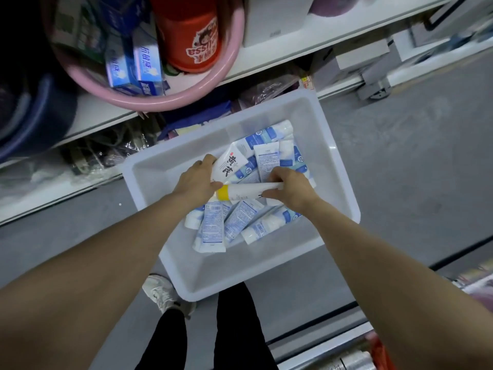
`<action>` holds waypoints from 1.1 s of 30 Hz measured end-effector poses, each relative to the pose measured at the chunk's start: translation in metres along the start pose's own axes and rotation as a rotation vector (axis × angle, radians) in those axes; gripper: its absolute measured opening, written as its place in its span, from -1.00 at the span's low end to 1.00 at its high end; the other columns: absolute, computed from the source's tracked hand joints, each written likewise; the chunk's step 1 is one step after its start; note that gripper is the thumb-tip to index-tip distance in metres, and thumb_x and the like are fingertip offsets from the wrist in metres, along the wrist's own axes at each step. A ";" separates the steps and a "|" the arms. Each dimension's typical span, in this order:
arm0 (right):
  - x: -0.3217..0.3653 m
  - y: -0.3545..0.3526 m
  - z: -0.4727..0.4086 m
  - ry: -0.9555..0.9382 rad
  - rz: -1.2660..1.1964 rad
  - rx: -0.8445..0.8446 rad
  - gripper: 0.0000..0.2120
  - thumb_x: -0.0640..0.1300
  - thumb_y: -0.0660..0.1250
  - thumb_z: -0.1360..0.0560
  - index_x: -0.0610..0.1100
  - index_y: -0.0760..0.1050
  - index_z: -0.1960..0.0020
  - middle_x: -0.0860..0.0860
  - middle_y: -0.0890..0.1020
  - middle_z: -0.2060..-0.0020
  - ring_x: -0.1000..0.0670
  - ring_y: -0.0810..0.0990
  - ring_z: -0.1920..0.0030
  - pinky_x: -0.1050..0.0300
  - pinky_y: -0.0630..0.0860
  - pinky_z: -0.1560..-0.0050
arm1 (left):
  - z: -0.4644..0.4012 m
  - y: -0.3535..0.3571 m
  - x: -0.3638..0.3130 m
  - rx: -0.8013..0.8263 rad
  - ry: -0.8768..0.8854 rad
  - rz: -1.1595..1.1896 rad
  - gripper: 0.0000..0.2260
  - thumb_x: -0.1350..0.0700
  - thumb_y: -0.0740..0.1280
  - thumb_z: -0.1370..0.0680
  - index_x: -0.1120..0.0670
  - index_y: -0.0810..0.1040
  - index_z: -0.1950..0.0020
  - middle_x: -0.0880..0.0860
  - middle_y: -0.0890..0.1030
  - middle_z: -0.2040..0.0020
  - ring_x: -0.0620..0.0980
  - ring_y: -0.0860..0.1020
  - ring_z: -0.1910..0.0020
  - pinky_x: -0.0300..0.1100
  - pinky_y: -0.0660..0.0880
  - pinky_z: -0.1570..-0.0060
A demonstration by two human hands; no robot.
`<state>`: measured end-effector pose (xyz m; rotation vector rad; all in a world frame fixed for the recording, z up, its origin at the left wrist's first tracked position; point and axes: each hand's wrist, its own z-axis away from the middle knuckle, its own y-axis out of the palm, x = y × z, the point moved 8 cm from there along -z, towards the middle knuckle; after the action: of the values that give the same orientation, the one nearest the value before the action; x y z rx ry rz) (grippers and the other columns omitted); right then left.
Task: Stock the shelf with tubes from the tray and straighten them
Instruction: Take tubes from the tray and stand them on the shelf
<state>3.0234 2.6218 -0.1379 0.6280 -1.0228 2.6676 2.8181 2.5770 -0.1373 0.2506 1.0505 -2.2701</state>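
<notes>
A translucent white tray (336,166) sits on the grey floor below me, holding several blue-and-white tubes (213,225) in a loose heap. My left hand (196,181) grips a white tube with black characters (230,164), its wide end pointing up and away. My right hand (289,188) holds a white tube with a yellow cap (248,192) lying crosswise between both hands. The white shelf (314,36) runs along the top of the view.
A pink basin (149,96) with boxes and a red canister (190,36) stands on the shelf, a blue basin (40,116) to its left. Bagged goods fill the lower shelf. My legs and a white shoe (162,292) are beside the tray. Another shelf edge lies at bottom right.
</notes>
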 end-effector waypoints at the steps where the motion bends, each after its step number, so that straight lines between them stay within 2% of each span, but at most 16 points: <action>1: 0.003 -0.001 0.003 0.028 -0.101 -0.001 -0.75 -0.10 0.50 -0.38 -0.13 0.45 0.09 -0.01 0.57 0.17 -0.03 0.51 0.16 0.16 0.41 0.18 | 0.006 -0.001 0.006 0.001 0.000 0.012 -0.57 0.08 0.36 -0.54 0.10 0.28 -0.33 0.18 0.50 -0.24 0.20 0.49 -0.15 -0.08 0.35 0.04; 3: 0.015 -0.004 0.007 0.053 -0.270 -0.006 -0.75 -0.17 0.51 -0.38 -0.11 0.44 0.09 -0.04 0.58 0.16 -0.02 0.53 0.17 0.15 0.50 0.18 | 0.018 -0.003 0.019 0.001 -0.010 0.030 -0.57 0.08 0.36 -0.54 0.11 0.28 -0.32 0.16 0.53 -0.26 0.22 0.50 -0.15 -0.07 0.36 0.05; 5: 0.031 -0.008 0.011 0.055 -0.422 -0.033 -0.74 -0.23 0.51 -0.38 -0.10 0.45 0.08 -0.09 0.59 0.12 -0.03 0.57 0.16 0.02 0.64 0.12 | 0.029 -0.009 0.029 -0.034 -0.020 0.067 -0.54 0.09 0.37 -0.53 0.07 0.25 -0.36 0.14 0.52 -0.28 0.22 0.51 -0.16 -0.04 0.40 -0.01; 8: 0.058 -0.011 0.017 0.028 -0.502 -0.117 -0.70 -0.28 0.49 -0.38 -0.05 0.47 0.00 -0.05 0.55 0.13 -0.05 0.59 0.20 -0.13 0.64 0.13 | 0.047 -0.025 0.037 -0.112 0.017 0.187 -0.39 0.11 0.38 -0.52 -0.08 0.14 -0.47 0.11 0.50 -0.30 0.21 0.51 -0.16 -0.04 0.42 -0.03; 11: 0.086 -0.015 0.034 -0.010 -0.359 -0.253 -0.63 -0.25 0.44 -0.43 0.04 0.41 -0.13 -0.02 0.49 0.24 -0.09 0.57 0.26 -0.14 0.61 0.13 | 0.072 -0.044 0.044 -0.158 0.063 0.233 -0.39 0.12 0.36 -0.52 -0.24 0.15 -0.44 0.09 0.46 -0.24 0.17 0.50 -0.10 -0.12 0.36 0.04; 14: 0.123 -0.021 0.062 -0.102 -0.182 -0.373 -0.58 -0.23 0.38 -0.48 0.10 0.32 -0.19 -0.17 0.54 0.32 -0.16 0.53 0.32 -0.11 0.53 0.17 | 0.100 -0.068 0.055 -0.207 0.113 0.268 -0.58 0.16 0.33 -0.51 -0.20 0.37 -0.29 0.07 0.47 -0.19 0.10 0.46 -0.12 -0.19 0.31 -0.02; 17: 0.162 -0.032 0.097 -0.165 -0.052 -0.468 -0.61 -0.23 0.35 -0.51 0.03 0.33 -0.26 -0.04 0.42 0.44 0.02 0.40 0.44 0.07 0.27 0.31 | 0.135 -0.102 0.066 -0.290 0.151 0.304 -0.73 0.14 0.34 -0.47 -0.17 0.47 -0.08 0.06 0.54 -0.15 0.08 0.45 -0.14 -0.22 0.29 0.01; 19: 0.194 -0.043 0.126 -0.233 -0.021 -0.535 -0.67 -0.23 0.35 -0.51 -0.03 0.39 -0.23 0.03 0.38 0.43 0.01 0.37 0.43 0.14 0.16 0.31 | 0.166 -0.130 0.073 -0.356 0.152 0.329 -0.76 0.12 0.36 -0.46 -0.17 0.51 -0.05 0.09 0.56 -0.11 0.08 0.48 -0.10 -0.19 0.36 -0.03; 22: 0.243 -0.058 0.169 -0.357 0.010 -0.584 -0.83 -0.22 0.40 -0.47 -0.10 0.51 -0.04 -0.03 0.57 0.27 -0.10 0.49 0.26 0.03 0.38 0.20 | 0.216 -0.174 0.081 -0.447 0.174 0.368 -0.79 0.12 0.38 -0.47 -0.13 0.56 -0.05 0.07 0.58 -0.09 0.10 0.54 0.00 -0.11 0.48 0.01; 24: 0.277 -0.068 0.196 -0.437 0.019 -0.617 -0.85 -0.20 0.42 -0.45 -0.09 0.56 -0.01 -0.04 0.65 0.14 -0.10 0.58 0.14 0.02 0.47 0.08 | 0.249 -0.203 0.084 -0.497 0.201 0.379 -0.81 0.13 0.38 -0.48 -0.10 0.58 -0.05 0.02 0.60 -0.14 0.07 0.56 -0.04 -0.17 0.43 0.01; 27: 0.334 -0.083 0.239 -0.548 0.074 -0.697 -0.82 -0.19 0.41 -0.45 -0.07 0.60 -0.05 -0.03 0.67 0.08 -0.08 0.60 0.09 0.13 0.40 0.07 | 0.303 -0.249 0.089 -0.609 0.265 0.388 -0.80 0.14 0.39 -0.48 -0.14 0.57 -0.01 -0.01 0.61 -0.17 0.04 0.54 -0.10 -0.24 0.34 0.01; 31: 0.411 -0.096 0.291 -0.701 0.139 -0.765 -0.81 -0.21 0.35 -0.47 -0.08 0.61 -0.07 -0.08 0.64 0.09 -0.14 0.60 0.08 0.00 0.49 0.04 | 0.376 -0.309 0.098 -0.761 0.298 0.385 -0.80 0.15 0.41 -0.46 -0.13 0.60 0.00 -0.04 0.62 -0.14 0.03 0.54 -0.09 -0.23 0.33 0.08; 33: 0.450 -0.102 0.319 -0.780 0.180 -0.813 -0.82 -0.19 0.35 -0.48 -0.07 0.61 -0.07 -0.08 0.64 0.08 -0.14 0.61 0.05 0.02 0.49 0.04 | 0.412 -0.337 0.104 -0.844 0.337 0.368 -0.79 0.13 0.43 -0.44 -0.18 0.60 0.04 -0.05 0.65 -0.11 0.02 0.56 -0.10 -0.22 0.39 0.03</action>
<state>2.7597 2.5023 0.3419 1.4214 -2.2444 1.7962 2.5657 2.3907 0.3054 0.4243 1.8531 -1.3336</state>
